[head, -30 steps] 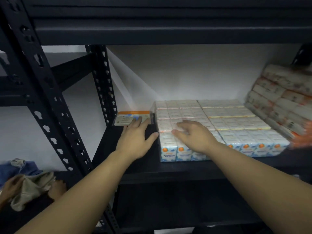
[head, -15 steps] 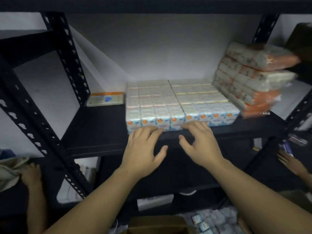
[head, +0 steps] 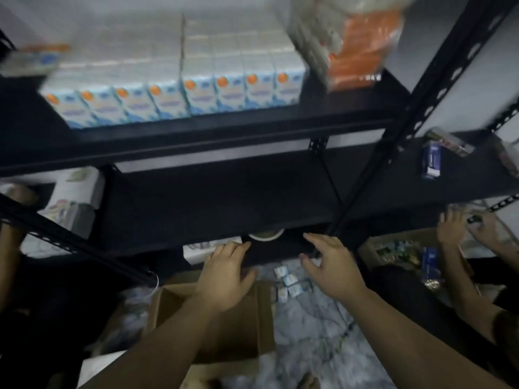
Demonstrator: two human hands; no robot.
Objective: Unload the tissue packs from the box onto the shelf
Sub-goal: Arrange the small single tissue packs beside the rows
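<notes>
Tissue packs (head: 179,91) line shelf (head: 196,136) front edge | left hand (head: 224,276), right hand (head: 331,268) spread, empty | box (head: 264,318) awaits, more left

We face a black metal rack (head: 438,88) with perforated uprights, standing against a pale wall (head: 92,21) at the far side. Below us lies a marbled grey floor (head: 306,327). The light is dim, and blur softens the far left, where we can perhaps make out paper rolls (head: 75,186).
</notes>
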